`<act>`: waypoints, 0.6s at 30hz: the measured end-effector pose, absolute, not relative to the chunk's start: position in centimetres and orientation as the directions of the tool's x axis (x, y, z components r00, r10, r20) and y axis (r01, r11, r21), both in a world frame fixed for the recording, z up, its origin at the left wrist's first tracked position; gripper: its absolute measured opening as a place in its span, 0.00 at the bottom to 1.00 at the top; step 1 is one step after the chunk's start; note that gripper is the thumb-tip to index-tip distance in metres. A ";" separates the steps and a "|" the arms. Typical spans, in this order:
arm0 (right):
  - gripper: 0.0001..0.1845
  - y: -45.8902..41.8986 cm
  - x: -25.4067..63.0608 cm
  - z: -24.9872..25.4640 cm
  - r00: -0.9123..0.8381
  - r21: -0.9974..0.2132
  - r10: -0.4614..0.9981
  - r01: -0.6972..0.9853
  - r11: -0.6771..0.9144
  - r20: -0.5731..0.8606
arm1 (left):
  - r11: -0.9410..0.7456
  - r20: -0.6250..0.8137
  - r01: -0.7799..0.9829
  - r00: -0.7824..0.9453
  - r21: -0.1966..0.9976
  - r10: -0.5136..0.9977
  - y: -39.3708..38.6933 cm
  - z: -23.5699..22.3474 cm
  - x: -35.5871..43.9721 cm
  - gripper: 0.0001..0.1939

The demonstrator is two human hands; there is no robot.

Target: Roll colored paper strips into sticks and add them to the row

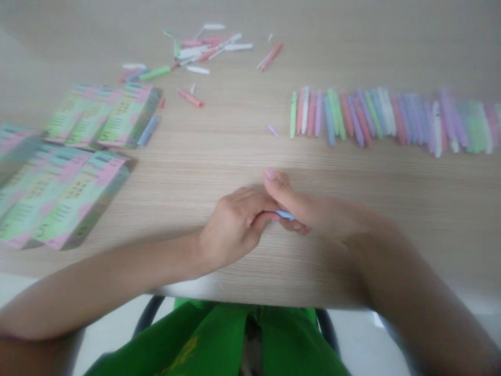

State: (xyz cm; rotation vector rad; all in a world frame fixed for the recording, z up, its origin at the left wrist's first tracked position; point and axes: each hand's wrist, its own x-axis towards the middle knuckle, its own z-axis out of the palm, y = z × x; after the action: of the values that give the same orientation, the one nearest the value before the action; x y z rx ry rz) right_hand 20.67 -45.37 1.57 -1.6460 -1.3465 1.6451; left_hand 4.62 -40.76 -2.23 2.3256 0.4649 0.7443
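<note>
Near the table's front edge, my two hands meet around a small blue pen (285, 214). My left hand (238, 222) is closed, pinching the pen between thumb and fingers. My right hand (295, 203) is against its other end, with the thumb raised and the fingers curled beneath. Only a short blue length shows; the rest is hidden by the hands. Beyond them lies a tiny purple pen part (273, 131). To the right, a long row of pastel pens (354, 117) lies side by side.
Several printed pink-and-green boxes (84, 198) lie at the left. Loose pen parts (203, 49) are scattered at the back, with a red piece (190, 98) nearer. Blue parts (148, 130) rest beside the boxes. The wooden table (219, 290) ends just before my lap.
</note>
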 end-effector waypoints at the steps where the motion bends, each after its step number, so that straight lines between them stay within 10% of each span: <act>1: 0.33 -45.3 20.8 1.5 -0.202 -0.849 0.837 0.281 -0.447 -0.508 | -0.738 0.423 0.106 0.762 0.667 0.491 -40.8 -2.4 4.6 0.06; 18: 0.36 -44.8 20.5 0.4 -0.343 -0.822 0.788 -0.072 -0.565 -0.511 | -0.896 0.490 -0.149 0.868 0.418 0.084 -38.3 -2.3 4.9 0.11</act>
State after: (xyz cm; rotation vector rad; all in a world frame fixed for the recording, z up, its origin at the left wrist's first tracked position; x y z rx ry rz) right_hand 20.51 -44.81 0.45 -1.3126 -0.9672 1.9574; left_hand 4.88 -38.31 -2.35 2.5878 -0.0478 0.7075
